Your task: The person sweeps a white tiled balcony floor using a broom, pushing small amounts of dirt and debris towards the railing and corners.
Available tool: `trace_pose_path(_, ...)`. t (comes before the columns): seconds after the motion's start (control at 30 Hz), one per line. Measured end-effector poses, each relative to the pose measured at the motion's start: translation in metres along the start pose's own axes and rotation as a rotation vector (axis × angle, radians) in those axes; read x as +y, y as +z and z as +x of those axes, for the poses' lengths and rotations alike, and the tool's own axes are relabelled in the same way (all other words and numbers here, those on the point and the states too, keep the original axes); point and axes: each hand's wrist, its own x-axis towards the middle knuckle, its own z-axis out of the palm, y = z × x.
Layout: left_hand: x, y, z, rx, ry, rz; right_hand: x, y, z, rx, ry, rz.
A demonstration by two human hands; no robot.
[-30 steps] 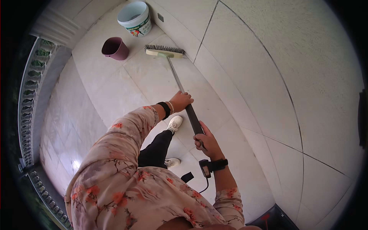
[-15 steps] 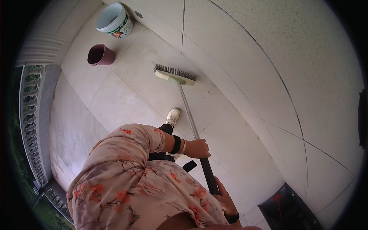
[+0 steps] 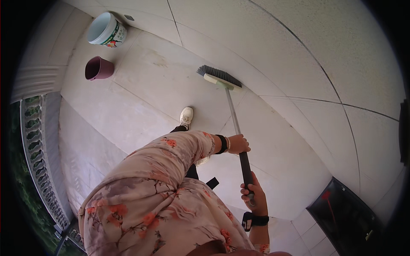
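Observation:
A long broom [image 3: 232,106] slants from my body toward the far wall. Its wide head has grey bristles [image 3: 222,74] and a cream and pale green block; the bristles lie on the floor tiles close to the wall's foot. The pole is silver, with a dark grip at the near end. My left hand [image 3: 237,144] is wrapped round the pole at the top of the dark grip, its arm reaching across in a floral sleeve. Lower down, my right hand [image 3: 256,197] closes round the grip's near end, a black strap on its wrist.
A white bucket [image 3: 117,36] with a coloured label and a dark pink bin [image 3: 104,68] stand at the far left. Along the left side runs a balustrade [image 3: 40,162]. A black panel [image 3: 341,217] is at the lower right. My white shoe [image 3: 186,116] is on the tiles.
The broom head has moved right, closer to the wall, its bristles now fanned to one side. Both hands have shifted right and away from my body with the handle. The view has turned somewhat.

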Motion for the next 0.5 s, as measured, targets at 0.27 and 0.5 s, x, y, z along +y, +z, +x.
trace_pose_path(0.27, 0.075, 0.031, -0.032, -0.036, 0.260, -0.102, 0.047, -0.027, -0.076, 0.014, 0.064, -0.072)
trace_pose_path(0.5, -0.056, -0.008, -0.084, 0.099, -0.264, 0.108, -0.009, 0.020, 0.079, -0.268, 0.026, -0.236)
